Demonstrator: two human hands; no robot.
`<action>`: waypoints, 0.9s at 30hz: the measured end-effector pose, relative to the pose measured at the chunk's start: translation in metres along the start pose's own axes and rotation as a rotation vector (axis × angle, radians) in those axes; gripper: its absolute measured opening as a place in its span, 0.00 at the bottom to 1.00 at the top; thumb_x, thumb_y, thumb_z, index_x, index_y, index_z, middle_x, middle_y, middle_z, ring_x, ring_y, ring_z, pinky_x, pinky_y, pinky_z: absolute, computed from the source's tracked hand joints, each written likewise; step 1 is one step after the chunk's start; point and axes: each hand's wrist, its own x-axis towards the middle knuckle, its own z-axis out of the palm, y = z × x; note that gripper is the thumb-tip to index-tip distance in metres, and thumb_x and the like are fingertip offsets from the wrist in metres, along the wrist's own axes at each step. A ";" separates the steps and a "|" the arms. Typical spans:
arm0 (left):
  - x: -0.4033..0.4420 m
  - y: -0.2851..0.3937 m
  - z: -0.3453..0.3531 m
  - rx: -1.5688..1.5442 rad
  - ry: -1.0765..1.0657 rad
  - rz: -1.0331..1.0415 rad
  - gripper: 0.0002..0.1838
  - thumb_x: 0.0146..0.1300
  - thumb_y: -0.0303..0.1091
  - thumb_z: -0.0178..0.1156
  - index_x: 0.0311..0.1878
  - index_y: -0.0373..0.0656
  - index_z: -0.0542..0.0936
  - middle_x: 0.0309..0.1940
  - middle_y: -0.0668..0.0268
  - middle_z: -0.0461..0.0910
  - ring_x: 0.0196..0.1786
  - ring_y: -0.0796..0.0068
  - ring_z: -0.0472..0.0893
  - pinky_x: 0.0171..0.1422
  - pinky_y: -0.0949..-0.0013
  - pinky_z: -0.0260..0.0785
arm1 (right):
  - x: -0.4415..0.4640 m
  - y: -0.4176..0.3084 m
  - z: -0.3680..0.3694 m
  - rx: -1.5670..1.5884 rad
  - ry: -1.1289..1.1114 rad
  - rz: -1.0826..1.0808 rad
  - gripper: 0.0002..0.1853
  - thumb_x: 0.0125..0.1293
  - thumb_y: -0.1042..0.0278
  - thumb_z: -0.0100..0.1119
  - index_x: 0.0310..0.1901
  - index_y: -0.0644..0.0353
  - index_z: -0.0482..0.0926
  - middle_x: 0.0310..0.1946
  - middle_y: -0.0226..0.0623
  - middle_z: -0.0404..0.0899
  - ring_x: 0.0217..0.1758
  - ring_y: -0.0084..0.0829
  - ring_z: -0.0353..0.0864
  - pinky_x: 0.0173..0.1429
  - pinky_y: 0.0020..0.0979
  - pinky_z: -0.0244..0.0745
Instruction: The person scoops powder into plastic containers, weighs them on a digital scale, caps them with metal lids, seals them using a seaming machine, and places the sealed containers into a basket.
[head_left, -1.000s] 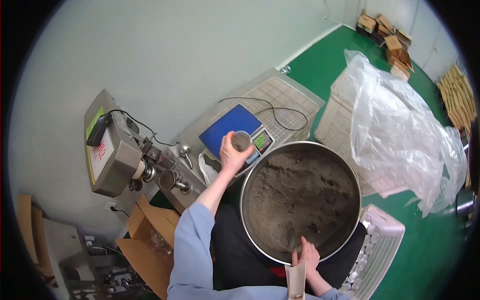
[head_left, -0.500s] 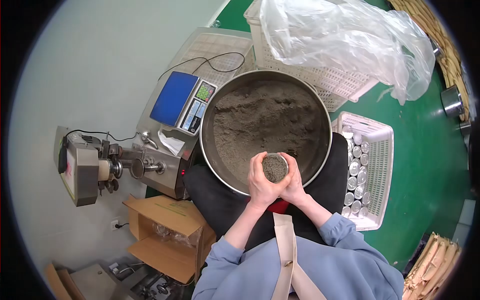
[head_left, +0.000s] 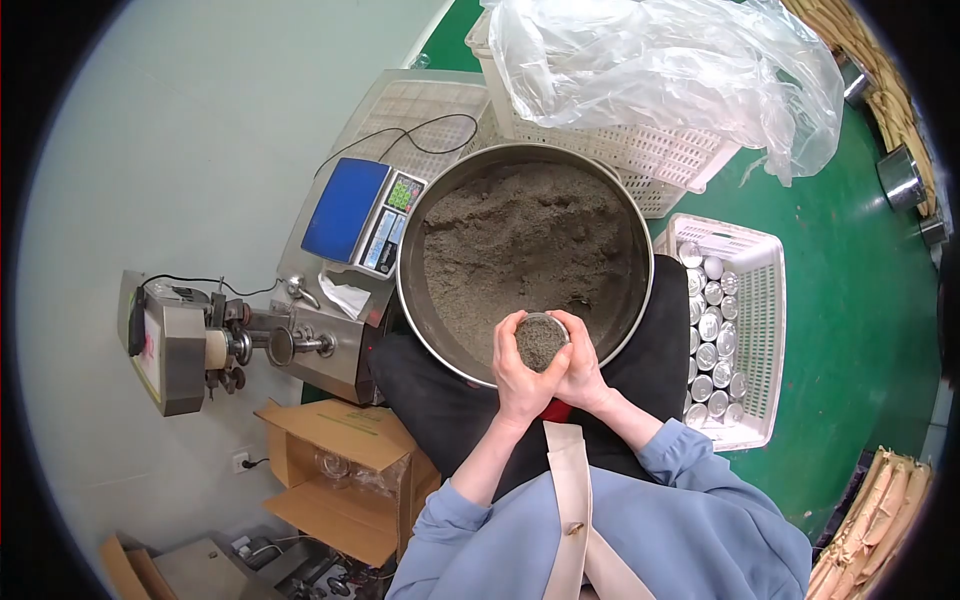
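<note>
Both hands wrap around a small round jar (head_left: 541, 343) filled with grey-brown powder, its open top facing up. My left hand (head_left: 521, 385) closes round its left and near side, and my right hand (head_left: 583, 372) grips the right side. The jar is over the near rim of a large round metal tub (head_left: 404, 300). Inside the tub lies a bed of the same coarse powder (head_left: 525, 235), uneven, with a ridge toward the far side. The tub sits between my legs.
Left of the tub stands a blue-topped scale (head_left: 345, 212), with a metal machine (head_left: 185, 345) beyond. An open cardboard box (head_left: 335, 480) is at lower left. To the right, a white basket (head_left: 760, 340) holds several silver-lidded cans. Plastic sheeting (head_left: 670, 80) covers crates (head_left: 690, 155) at the back.
The view has shifted slightly. Both hands still hold the filled jar near the tub's rim, in nearly the same grip.
</note>
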 end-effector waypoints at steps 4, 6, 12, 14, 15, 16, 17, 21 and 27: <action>-0.005 0.000 -0.015 -0.186 -0.128 -0.115 0.42 0.58 0.37 0.78 0.74 0.33 0.70 0.67 0.49 0.78 0.71 0.56 0.79 0.77 0.55 0.71 | -0.004 -0.002 0.001 0.121 -0.061 0.125 0.44 0.53 0.70 0.81 0.70 0.66 0.67 0.62 0.52 0.78 0.66 0.52 0.81 0.70 0.45 0.78; -0.006 -0.001 -0.022 -0.298 -0.189 -0.156 0.43 0.61 0.34 0.75 0.78 0.34 0.68 0.71 0.50 0.76 0.75 0.57 0.76 0.81 0.57 0.67 | -0.004 -0.006 -0.001 0.197 -0.097 0.199 0.46 0.51 0.69 0.82 0.71 0.65 0.66 0.62 0.50 0.78 0.67 0.49 0.81 0.71 0.44 0.77; -0.002 -0.052 -0.043 -0.812 -0.332 -0.424 0.39 0.70 0.26 0.64 0.83 0.32 0.62 0.80 0.49 0.68 0.80 0.55 0.72 0.84 0.57 0.63 | -0.003 -0.009 -0.014 0.232 -0.210 0.224 0.49 0.50 0.71 0.83 0.73 0.65 0.63 0.64 0.45 0.77 0.69 0.37 0.79 0.75 0.39 0.74; 0.005 -0.049 -0.042 -0.704 -0.149 -0.469 0.34 0.77 0.29 0.59 0.83 0.32 0.63 0.80 0.48 0.68 0.81 0.55 0.70 0.85 0.56 0.62 | -0.004 -0.010 -0.014 0.239 -0.230 0.225 0.50 0.50 0.71 0.83 0.73 0.65 0.63 0.64 0.44 0.77 0.70 0.37 0.79 0.76 0.38 0.73; 0.007 -0.051 -0.040 -0.645 -0.065 -0.488 0.33 0.79 0.31 0.58 0.83 0.33 0.63 0.80 0.48 0.69 0.81 0.55 0.70 0.84 0.54 0.62 | -0.004 -0.011 -0.013 0.244 -0.242 0.225 0.50 0.49 0.71 0.83 0.73 0.66 0.63 0.64 0.44 0.77 0.70 0.37 0.78 0.76 0.37 0.72; 0.010 -0.052 -0.039 -0.586 0.022 -0.504 0.32 0.80 0.34 0.57 0.83 0.35 0.64 0.80 0.49 0.70 0.81 0.55 0.71 0.84 0.53 0.62 | -0.004 -0.012 -0.013 0.251 -0.241 0.231 0.50 0.49 0.71 0.83 0.73 0.66 0.63 0.64 0.44 0.77 0.70 0.36 0.78 0.76 0.37 0.72; 0.013 -0.052 -0.040 -0.577 0.001 -0.496 0.31 0.85 0.43 0.53 0.82 0.34 0.66 0.78 0.50 0.72 0.81 0.55 0.71 0.83 0.52 0.63 | -0.003 -0.012 -0.013 0.259 -0.240 0.235 0.50 0.49 0.71 0.83 0.73 0.66 0.63 0.64 0.45 0.77 0.70 0.36 0.78 0.76 0.37 0.72; 0.009 -0.040 -0.031 -0.455 -0.083 -0.448 0.29 0.88 0.45 0.47 0.77 0.29 0.72 0.75 0.47 0.75 0.80 0.57 0.73 0.83 0.60 0.63 | -0.004 -0.009 -0.014 0.229 -0.221 0.218 0.50 0.49 0.72 0.83 0.73 0.66 0.63 0.64 0.45 0.77 0.70 0.37 0.78 0.75 0.38 0.73; 0.021 -0.014 -0.028 -0.202 -0.344 -0.263 0.23 0.84 0.46 0.54 0.62 0.34 0.82 0.52 0.48 0.89 0.59 0.56 0.89 0.63 0.57 0.79 | -0.008 -0.010 -0.015 0.242 -0.196 0.232 0.49 0.49 0.70 0.82 0.72 0.66 0.64 0.63 0.50 0.76 0.69 0.45 0.80 0.73 0.41 0.75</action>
